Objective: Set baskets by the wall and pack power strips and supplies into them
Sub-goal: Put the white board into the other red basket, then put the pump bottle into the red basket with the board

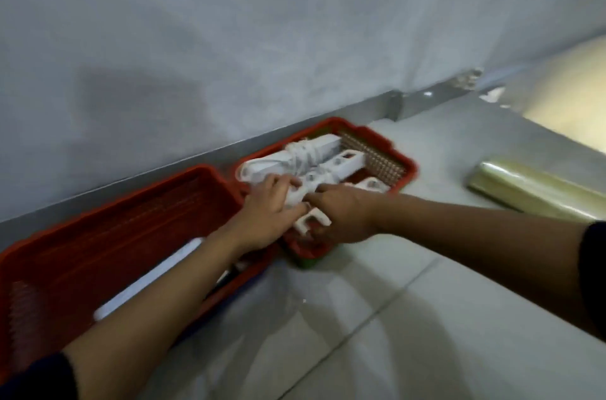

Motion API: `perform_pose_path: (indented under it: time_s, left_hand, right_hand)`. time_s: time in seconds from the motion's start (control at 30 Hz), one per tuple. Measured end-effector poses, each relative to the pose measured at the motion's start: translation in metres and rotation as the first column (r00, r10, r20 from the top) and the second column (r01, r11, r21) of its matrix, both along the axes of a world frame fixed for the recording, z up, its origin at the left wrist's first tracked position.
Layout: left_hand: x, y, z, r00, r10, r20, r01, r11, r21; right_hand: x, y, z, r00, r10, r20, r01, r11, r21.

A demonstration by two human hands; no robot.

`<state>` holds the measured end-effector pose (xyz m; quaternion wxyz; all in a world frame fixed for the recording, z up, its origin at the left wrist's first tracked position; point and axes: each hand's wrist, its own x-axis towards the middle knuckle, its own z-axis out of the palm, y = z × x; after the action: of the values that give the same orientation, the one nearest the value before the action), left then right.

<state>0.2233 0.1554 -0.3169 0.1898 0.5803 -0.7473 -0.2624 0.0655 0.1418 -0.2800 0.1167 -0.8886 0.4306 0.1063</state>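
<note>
Two red plastic baskets stand side by side on the floor against the wall. The right basket (401,159) holds several white power strips (331,167) with cords wound around them. Both hands reach into it: my left hand (265,212) and my right hand (341,212) grip the same white power strip (303,199) at the basket's near end. The left basket (137,203) is larger and holds a long white object (147,281), partly hidden under my left forearm.
A grey wall (229,39) with a metal skirting strip (183,163) runs behind the baskets. A roll of clear yellowish film (528,190) lies on the tiled floor to the right. The floor in front of the baskets is bare tile.
</note>
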Motion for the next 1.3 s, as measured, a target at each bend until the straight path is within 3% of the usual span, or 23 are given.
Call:
perform_pose_path:
  time_s: [0.13,0.3,0.4,0.53,0.67,0.77,0.87,0.97,1.13,1.3]
  left_hand:
    - [-0.125,-0.018,0.027,0.964,-0.240,-0.114,0.226,0.966,-0.123]
    - [-0.275,-0.001,0.038,0.837,-0.545,-0.048,0.534,0.833,-0.146]
    - [-0.346,0.029,0.035,0.728,-0.686,-0.022,0.684,0.728,-0.044]
    - [-0.425,0.073,0.027,0.556,-0.825,0.099,0.821,0.564,0.087]
    - [-0.477,0.109,0.003,0.400,-0.895,0.198,0.869,0.439,0.229]
    - [-0.500,0.131,-0.015,0.333,-0.917,0.219,0.863,0.390,0.321]
    - [-0.518,0.148,-0.029,0.288,-0.931,0.225,0.855,0.356,0.377]
    - [-0.528,0.159,-0.039,0.278,-0.935,0.219,0.842,0.347,0.412]
    - [-0.528,0.166,-0.053,0.341,-0.927,0.156,0.804,0.373,0.462]
    - [-0.516,0.162,-0.058,0.553,-0.833,0.024,0.688,0.474,0.549]
  right_hand:
    - [-0.127,0.014,0.034,0.969,-0.236,-0.070,0.235,0.972,-0.025]
    - [-0.271,0.066,0.034,0.810,-0.576,-0.111,0.579,0.815,0.001]
    - [-0.346,0.114,0.014,0.671,-0.737,-0.085,0.742,0.668,0.061]
    - [-0.439,0.187,-0.015,0.416,-0.862,-0.289,0.909,0.394,0.133]
    - [-0.502,0.247,-0.058,0.125,-0.872,-0.472,0.992,0.117,0.046]
    - [-0.516,0.281,-0.097,0.002,-0.856,-0.517,0.997,-0.039,0.068]
    - [-0.513,0.308,-0.122,-0.093,-0.897,-0.432,0.982,-0.155,0.111]
    - [-0.507,0.321,-0.127,-0.134,-0.939,-0.316,0.977,-0.179,0.119]
    - [-0.500,0.312,-0.120,-0.071,-0.985,-0.159,0.989,-0.091,0.119]
    - [-0.478,0.275,-0.090,0.026,-0.994,0.107,0.987,0.043,0.153]
